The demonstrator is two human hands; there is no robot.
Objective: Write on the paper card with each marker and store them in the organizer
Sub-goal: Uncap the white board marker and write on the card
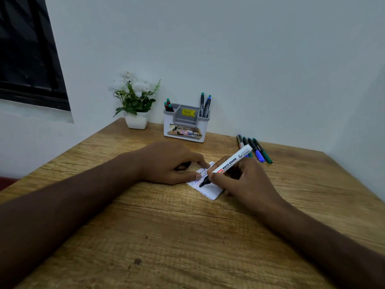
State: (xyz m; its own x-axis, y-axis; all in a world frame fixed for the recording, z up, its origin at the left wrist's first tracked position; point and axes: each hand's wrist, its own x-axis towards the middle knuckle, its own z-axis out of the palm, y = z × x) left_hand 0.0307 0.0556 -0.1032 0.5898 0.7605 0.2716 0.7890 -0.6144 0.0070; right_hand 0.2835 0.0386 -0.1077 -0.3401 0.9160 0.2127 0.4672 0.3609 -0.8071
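Head view: left hand [170, 163] presses the paper card [206, 184] flat so the right hand [239, 180], gripping the whiteboard marker [227, 163], can write.

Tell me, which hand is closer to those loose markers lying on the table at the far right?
The right hand. Gripping the whiteboard marker, it sits just in front of the loose markers. The left hand rests on the paper card, farther left of them.
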